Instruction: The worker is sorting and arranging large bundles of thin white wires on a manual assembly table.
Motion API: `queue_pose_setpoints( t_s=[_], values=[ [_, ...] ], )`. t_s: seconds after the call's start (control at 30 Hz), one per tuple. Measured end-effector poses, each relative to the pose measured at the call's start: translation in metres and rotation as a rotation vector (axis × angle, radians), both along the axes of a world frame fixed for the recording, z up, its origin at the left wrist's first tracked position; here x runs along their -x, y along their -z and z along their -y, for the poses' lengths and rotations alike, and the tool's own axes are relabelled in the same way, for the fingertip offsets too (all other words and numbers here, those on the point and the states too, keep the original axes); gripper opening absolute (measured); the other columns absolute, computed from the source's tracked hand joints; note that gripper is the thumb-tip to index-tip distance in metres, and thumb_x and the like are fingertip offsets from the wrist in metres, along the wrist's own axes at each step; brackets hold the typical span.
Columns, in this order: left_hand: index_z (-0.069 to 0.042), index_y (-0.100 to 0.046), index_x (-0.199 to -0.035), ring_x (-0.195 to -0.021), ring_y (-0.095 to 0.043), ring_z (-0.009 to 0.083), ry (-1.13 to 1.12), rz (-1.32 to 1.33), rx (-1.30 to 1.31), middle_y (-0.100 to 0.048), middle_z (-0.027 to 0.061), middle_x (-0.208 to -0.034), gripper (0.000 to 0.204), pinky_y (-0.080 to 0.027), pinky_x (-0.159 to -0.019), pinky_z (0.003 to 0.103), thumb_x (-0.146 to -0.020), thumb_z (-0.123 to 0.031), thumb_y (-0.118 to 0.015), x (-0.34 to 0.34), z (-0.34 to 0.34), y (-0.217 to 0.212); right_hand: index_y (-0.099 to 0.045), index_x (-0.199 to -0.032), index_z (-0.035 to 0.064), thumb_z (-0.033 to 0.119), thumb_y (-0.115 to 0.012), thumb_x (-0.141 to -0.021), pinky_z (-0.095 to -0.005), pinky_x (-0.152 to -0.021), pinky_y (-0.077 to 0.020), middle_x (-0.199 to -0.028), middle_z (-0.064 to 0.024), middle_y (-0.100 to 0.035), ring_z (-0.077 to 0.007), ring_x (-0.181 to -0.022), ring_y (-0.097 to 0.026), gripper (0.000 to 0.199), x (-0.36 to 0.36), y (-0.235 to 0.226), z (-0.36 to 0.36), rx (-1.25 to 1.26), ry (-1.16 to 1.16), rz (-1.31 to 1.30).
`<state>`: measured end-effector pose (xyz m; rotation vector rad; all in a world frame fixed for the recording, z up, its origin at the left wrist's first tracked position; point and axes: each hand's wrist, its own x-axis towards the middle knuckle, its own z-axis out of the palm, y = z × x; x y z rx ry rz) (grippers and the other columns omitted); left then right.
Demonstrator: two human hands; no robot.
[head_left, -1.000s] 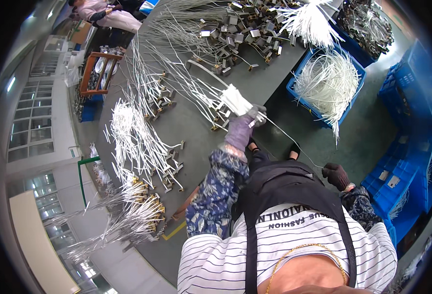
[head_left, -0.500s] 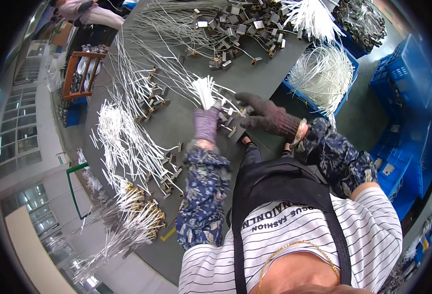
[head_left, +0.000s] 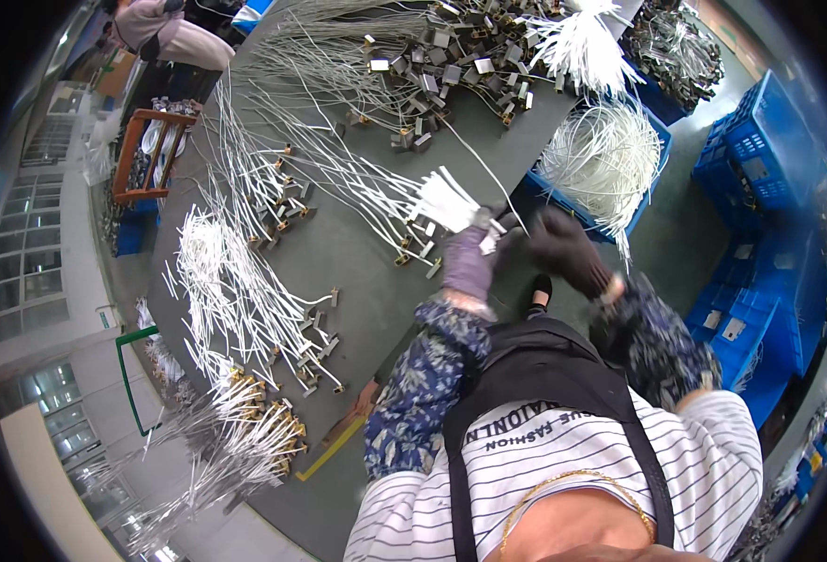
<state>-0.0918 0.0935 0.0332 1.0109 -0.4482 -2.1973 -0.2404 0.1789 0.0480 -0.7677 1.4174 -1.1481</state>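
Note:
My left hand (head_left: 468,264), in a purple glove, is closed round a bundle of white tubes (head_left: 443,202), whose loose ends fan out over the table. My right hand (head_left: 571,253), in a dark brown glove, is closed just to its right, slightly blurred. A single thin white wire (head_left: 488,169) runs from the heap of metal-ended wires to the right hand's fingertips, which seem to pinch it. Left of the bundle, white wires with small metal and brass ends (head_left: 376,197) lie spread on the grey table (head_left: 338,272).
A heap of small metal blocks on wires (head_left: 451,66) covers the table's far side. White tube bundles (head_left: 216,281) lie at left, brass-ended wires (head_left: 263,412) at the near left edge. Blue crates (head_left: 760,140) and a tub of coiled white tubing (head_left: 596,155) stand right. Another person (head_left: 174,37) sits far left.
Both hands have moved right, the left one carrying the white tube bundle. My right hand's fingers, spread before, have closed. A single wire now stretches from the heap toward it.

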Motion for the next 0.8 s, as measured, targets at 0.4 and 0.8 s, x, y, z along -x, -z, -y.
queue_pose_setpoints(
  t_s=[0.4, 0.8],
  values=[
    [-0.002, -0.055, -0.099, -0.081, -0.064, 0.0248, -0.348, 0.199, 0.131, -0.063, 0.0136, -0.087, 0.019, -0.057, -0.067, 0.04, -0.09, -0.019, -0.058, 0.004, 0.07, -0.005, -0.058, -0.074, 0.0048, 0.025, -0.059, -0.081, -0.0265, -0.044, -0.0357, -0.061, -0.0025, -0.054, -0.0111, -0.051, -0.049, 0.021, 0.096, 0.05, -0.291, -0.83, -0.021, -0.165],
    [0.0, -0.049, -0.101, -0.075, -0.063, 0.0237, -0.557, 0.311, 0.37, -0.062, 0.0129, -0.087, 0.026, -0.06, -0.066, 0.036, -0.091, -0.022, -0.057, -0.022, 0.106, -0.087, -0.055, -0.074, 0.0061, 0.021, -0.059, -0.081, -0.0272, -0.037, -0.0292, -0.055, -0.0004, -0.048, -0.0097, -0.042, -0.042, 0.017, 0.101, 0.074, -0.264, -0.739, 0.027, -0.102]
  ],
)
